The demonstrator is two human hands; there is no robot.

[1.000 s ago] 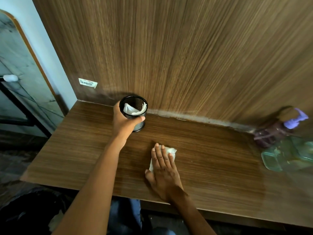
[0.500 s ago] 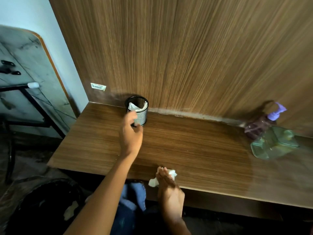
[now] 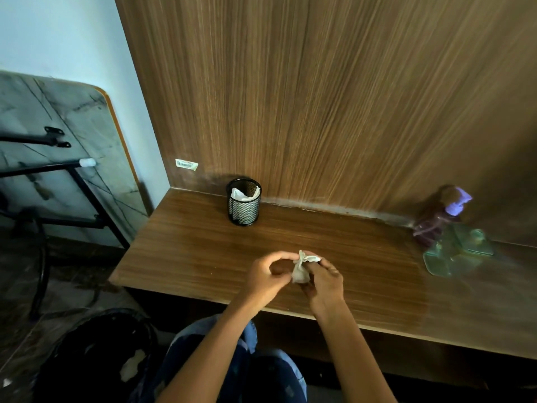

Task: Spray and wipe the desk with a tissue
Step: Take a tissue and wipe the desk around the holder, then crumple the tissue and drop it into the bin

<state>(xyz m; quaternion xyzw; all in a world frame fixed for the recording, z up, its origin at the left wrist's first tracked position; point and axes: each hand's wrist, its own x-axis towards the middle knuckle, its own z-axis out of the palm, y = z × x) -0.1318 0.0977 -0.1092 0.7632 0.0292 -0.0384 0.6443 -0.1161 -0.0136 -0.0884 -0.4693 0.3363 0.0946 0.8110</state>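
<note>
A crumpled white tissue (image 3: 300, 267) is held above the front part of the wooden desk (image 3: 189, 254). My right hand (image 3: 325, 282) grips its lower part. My left hand (image 3: 268, 276) pinches it from the left side. A purple spray bottle (image 3: 438, 218) stands at the back right of the desk, blurred, far from both hands.
A black mesh cup (image 3: 244, 203) holding white tissue stands at the back of the desk by the wood wall panel. A clear green lidded container (image 3: 456, 251) lies beside the spray bottle. A black bin (image 3: 96, 356) sits on the floor at lower left. A folded table (image 3: 58, 158) leans against the left wall.
My left hand let go of the mesh cup and came back to the tissue. My right hand lifted the tissue off the desk and bunched it up.
</note>
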